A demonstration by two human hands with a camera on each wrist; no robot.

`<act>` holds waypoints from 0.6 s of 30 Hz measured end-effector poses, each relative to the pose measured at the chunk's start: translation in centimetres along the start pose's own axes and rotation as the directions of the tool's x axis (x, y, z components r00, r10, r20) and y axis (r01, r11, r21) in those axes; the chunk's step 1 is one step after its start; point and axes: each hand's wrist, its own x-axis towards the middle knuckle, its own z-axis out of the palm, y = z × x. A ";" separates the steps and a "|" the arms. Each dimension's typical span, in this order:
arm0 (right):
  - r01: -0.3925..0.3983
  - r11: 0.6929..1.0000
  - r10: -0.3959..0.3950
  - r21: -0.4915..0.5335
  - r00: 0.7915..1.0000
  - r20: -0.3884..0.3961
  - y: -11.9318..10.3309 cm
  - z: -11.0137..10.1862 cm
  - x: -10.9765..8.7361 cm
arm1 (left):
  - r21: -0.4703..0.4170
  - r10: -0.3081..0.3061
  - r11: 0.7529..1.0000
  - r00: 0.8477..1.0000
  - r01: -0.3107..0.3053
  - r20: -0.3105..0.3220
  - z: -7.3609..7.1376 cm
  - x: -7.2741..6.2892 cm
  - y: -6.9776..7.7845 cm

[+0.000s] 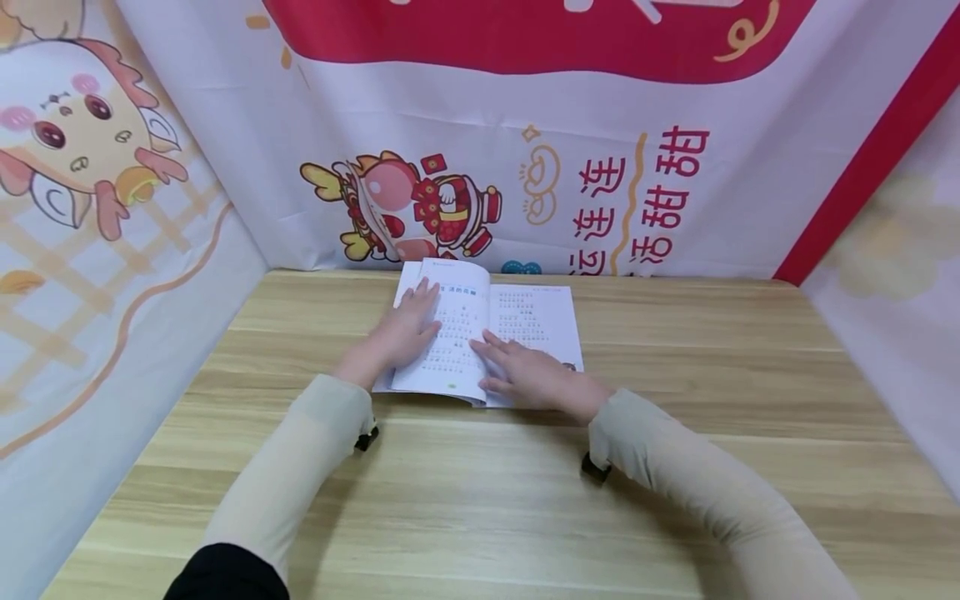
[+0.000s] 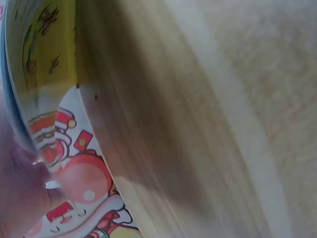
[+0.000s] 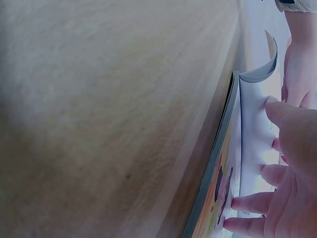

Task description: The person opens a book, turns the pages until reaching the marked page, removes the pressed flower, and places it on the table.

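An open book [image 1: 536, 312] with printed text lies near the table's far edge. My left hand [image 1: 405, 327] rests on its left page, fingers spread and pointing away from me. Beside the fold, my right hand [image 1: 528, 372] lies over the lower right page, its fingertips reaching onto the left page. In the right wrist view the fingers [image 3: 252, 202] are extended against the paper, and the left page curls up at its outer end. The left wrist view catches the raised underside of the pages [image 2: 47, 44], coloured yellow, with part of the left hand [image 2: 22, 191] blurred at the side.
The book lies on a wood-grain table [image 1: 480, 500]. A white cloth backdrop [image 1: 465, 108] with red lettering and cartoon figures hangs right behind the table's far edge. Printed cloth [image 1: 97, 275] also borders the left side.
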 end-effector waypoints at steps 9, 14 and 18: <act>0.025 1.000 -0.025 -0.011 1.000 -0.014 0.2 0.4 -0.1 | 0.163 -0.009 0.987 0.995 -0.008 0.104 1.2 -0.4 1.2; 0.035 0.999 -0.035 -0.019 0.999 -0.015 0.3 0.4 -0.2 | 0.143 0.018 0.989 0.992 -0.035 0.122 1.4 -0.6 1.7; 0.040 0.999 -0.040 -0.022 0.999 -0.011 0.2 0.2 -0.3 | 0.155 0.040 0.986 0.990 -0.061 0.138 1.6 -0.5 2.2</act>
